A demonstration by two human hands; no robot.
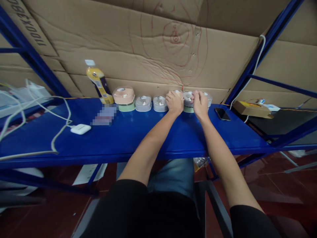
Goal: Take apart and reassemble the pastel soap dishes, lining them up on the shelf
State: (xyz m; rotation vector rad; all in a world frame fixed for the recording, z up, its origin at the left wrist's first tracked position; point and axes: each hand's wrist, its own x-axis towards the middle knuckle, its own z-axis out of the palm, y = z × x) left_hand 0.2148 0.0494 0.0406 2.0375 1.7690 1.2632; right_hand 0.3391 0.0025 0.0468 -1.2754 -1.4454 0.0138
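My left hand (175, 102) is closed, with curled fingers over a plastic box with a clear lid that it mostly covers. Just right of it, a grey clear-lidded box (187, 96) sits on a green one (188, 109). My right hand (200, 105) is closed at the right side of this grey box, its fingertips bent in against it. Another clear-lidded box (209, 99) shows partly behind my right hand. To the left stand two single grey boxes, one (160, 103) beside my left hand and one (143, 103) farther off.
A pink box (123, 96) on a green base and a yellow drink bottle (100, 82) stand farther left on the blue table (138, 138). A white earbud case (80, 129) and loose white cables lie at left. A phone (222, 114) lies at right. Cardboard (99, 39) walls the back.
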